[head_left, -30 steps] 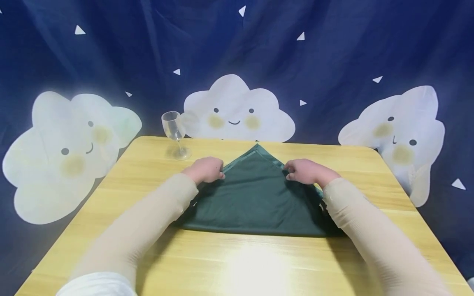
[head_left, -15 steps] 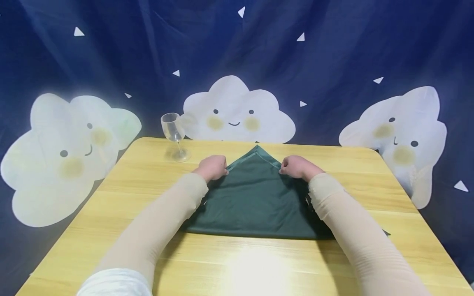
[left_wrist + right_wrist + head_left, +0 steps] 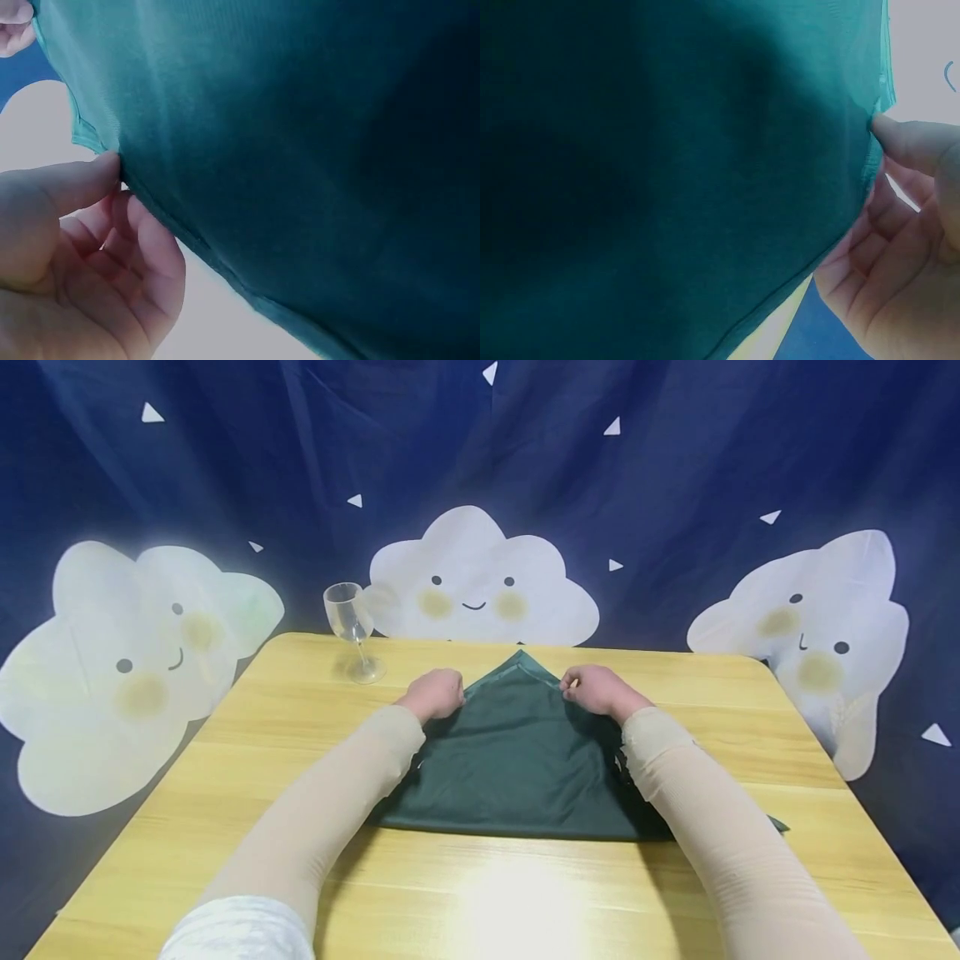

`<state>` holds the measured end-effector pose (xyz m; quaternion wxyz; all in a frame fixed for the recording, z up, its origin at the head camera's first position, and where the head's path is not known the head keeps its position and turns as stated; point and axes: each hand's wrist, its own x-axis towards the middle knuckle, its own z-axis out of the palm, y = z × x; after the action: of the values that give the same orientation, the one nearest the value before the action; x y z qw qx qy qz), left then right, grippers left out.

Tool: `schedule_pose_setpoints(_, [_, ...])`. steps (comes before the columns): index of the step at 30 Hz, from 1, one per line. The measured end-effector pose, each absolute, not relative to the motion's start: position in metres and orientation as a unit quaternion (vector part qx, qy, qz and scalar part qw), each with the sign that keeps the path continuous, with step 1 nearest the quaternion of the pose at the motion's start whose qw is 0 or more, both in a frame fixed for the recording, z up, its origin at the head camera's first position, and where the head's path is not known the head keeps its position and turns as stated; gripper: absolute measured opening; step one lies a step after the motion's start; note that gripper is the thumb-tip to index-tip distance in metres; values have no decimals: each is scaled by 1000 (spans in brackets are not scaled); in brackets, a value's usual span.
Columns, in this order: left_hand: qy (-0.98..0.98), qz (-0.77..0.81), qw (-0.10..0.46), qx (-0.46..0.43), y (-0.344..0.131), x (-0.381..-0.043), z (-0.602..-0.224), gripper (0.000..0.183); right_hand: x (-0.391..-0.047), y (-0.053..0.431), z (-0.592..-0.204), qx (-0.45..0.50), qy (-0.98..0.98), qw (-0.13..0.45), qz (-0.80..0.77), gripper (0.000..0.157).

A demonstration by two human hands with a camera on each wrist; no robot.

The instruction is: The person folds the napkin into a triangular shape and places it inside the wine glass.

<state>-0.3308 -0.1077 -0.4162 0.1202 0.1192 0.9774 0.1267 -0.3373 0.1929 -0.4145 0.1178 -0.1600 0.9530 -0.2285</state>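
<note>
A dark green cloth napkin (image 3: 517, 760) lies folded into a triangle on the table, its point facing the far edge and its straight fold nearest me. On the left slanted side, my left hand (image 3: 435, 694) pinches the hemmed edge between thumb and fingers. My right hand (image 3: 600, 690) pinches the opposite slanted edge at about the same height. In the left wrist view the thumb (image 3: 82, 180) presses the napkin's border against curled fingers. The right wrist view has the other thumb (image 3: 911, 141) on the hem. Both lower side corners are largely hidden behind my forearms.
A clear wine glass (image 3: 350, 631) stands upright near the back left edge of the wooden table (image 3: 247, 760). Behind the table hangs a dark blue curtain (image 3: 420, 435) printed with smiling clouds. A small napkin tip (image 3: 778, 824) pokes out beyond my right forearm.
Both hands have moved inward and slightly up along the slanted edges, toward the napkin's point. The napkin's right tip has come into view beyond the right forearm. The glass stays in place.
</note>
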Motion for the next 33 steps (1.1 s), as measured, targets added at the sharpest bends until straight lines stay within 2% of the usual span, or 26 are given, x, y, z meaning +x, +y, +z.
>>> schedule_pose_setpoints(13, [978, 159, 61, 121, -106, -341, -410, 18, -346, 191, -411, -124, 959, 80, -243, 14])
schedule_pose_setpoints(24, [983, 129, 97, 89, -102, -343, -420, 21, -352, 188, -417, -132, 972, 89, -174, 16])
schedule_pose_setpoints(33, [983, 102, 104, 112, -104, -340, -417, 6, -350, 188, -415, -148, 974, 101, -138, 21])
